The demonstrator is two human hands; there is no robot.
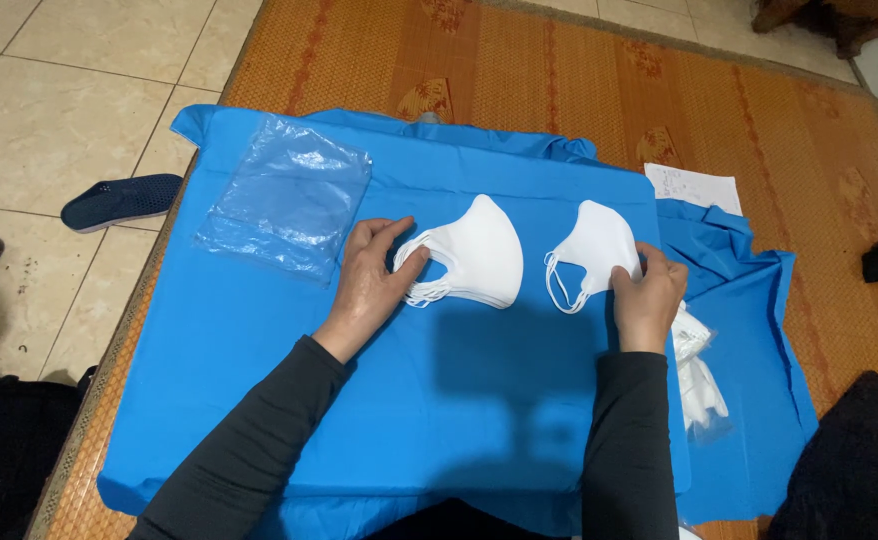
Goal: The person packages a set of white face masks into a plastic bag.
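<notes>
The stack of white masks (471, 255) at the centre of the blue cloth (259, 400) is steadied by the left hand (369, 285), fingers loosely closed on its ear loops, while the single mask (594, 250) at three o'clock is pinched by the right hand (647, 295), and should be laid on squarely.

A dark blue slipper (122, 200) lies on the tiled floor (49, 110) beside a woven mat (519, 80)
</notes>
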